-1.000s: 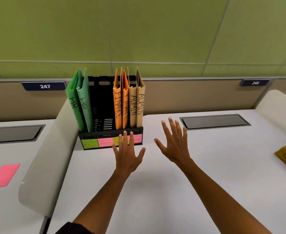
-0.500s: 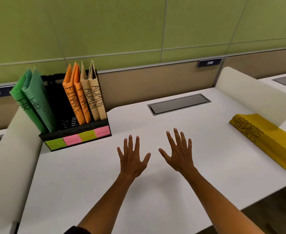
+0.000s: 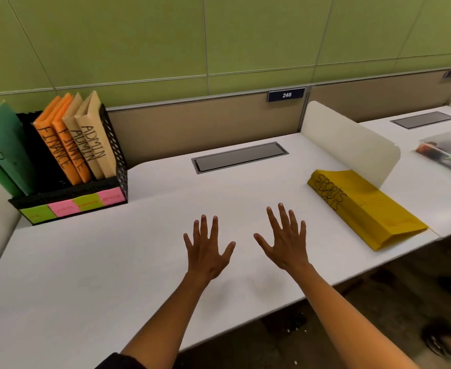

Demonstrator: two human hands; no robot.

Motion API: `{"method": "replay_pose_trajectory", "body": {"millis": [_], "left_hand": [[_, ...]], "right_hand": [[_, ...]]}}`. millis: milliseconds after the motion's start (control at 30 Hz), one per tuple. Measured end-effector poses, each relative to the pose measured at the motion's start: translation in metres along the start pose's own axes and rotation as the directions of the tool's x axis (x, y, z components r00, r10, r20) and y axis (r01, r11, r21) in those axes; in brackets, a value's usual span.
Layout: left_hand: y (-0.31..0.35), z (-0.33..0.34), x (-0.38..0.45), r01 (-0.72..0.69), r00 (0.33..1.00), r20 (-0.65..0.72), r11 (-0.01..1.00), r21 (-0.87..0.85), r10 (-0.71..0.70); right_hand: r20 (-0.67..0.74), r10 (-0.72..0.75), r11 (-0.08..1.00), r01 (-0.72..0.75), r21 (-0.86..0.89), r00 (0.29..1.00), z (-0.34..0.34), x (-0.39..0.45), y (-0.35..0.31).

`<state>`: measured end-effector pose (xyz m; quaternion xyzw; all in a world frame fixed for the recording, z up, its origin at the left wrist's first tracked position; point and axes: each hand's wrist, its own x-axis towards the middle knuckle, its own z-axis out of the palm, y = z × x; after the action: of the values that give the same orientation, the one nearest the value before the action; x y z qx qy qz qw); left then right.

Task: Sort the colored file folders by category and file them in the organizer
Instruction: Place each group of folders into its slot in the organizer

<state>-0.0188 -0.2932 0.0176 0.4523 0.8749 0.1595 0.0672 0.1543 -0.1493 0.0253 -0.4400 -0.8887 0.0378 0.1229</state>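
A: From the head view, where are the person's hands?

B: Both sit in the lower middle of the frame over the white desk point(image 3: 112, 262). The left hand point(image 3: 207, 251) and the right hand point(image 3: 285, 241) are palm down with fingers straight and spread, side by side with a gap between them. Neither holds anything. Whether the palms touch the desk or float just above it cannot be told.

A: And the organizer?

B: The black organizer point(image 3: 119, 166) stands at the left edge of the frame, against the beige partition. Two green HR folders point(image 3: 3, 153) stand upright in its leftmost part. The slot beside them shows only black. Next come two orange FINANCE folders point(image 3: 59, 153), then two tan ADMIN folders point(image 3: 96, 145) against the right wall. All lean slightly in this wide-angle view.

A: Anything on its front?

B: A row of sticky labels point(image 3: 72, 205) alternating green and pink; their writing is too small to read.

A: Which folders are outside it?

B: The yellow SPORTS folders point(image 3: 365, 206), stacked flat at the right of the frame, well apart from the organizer and beyond the right hand. Their far corner lies just beside the white divider point(image 3: 347, 139).

A: What else shows?

B: A grey cable hatch point(image 3: 239, 157) in the desk's rear centre, and a plate marked 248 point(image 3: 286, 94) above it. At the far right, a clear bag point(image 3: 448, 153) on the neighbouring desk, contents blurred.
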Motion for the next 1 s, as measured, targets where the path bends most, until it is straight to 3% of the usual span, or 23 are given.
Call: {"method": "replay_pose_trajectory", "body": {"millis": [433, 1000], "left_hand": [[0.123, 0.055, 0.029, -0.098, 0.993, 0.073, 0.995, 0.002, 0.098], [0.247, 0.125, 0.161, -0.179, 0.956, 0.218, 0.978, -0.106, 0.199]], "right_hand": [[0.036, 0.111, 0.993, -0.112, 0.034, 0.993, -0.015, 0.012, 0.121], [0.113, 0.292, 0.956, -0.292, -0.016, 0.95, -0.004, 0.118, 0.25]]}}
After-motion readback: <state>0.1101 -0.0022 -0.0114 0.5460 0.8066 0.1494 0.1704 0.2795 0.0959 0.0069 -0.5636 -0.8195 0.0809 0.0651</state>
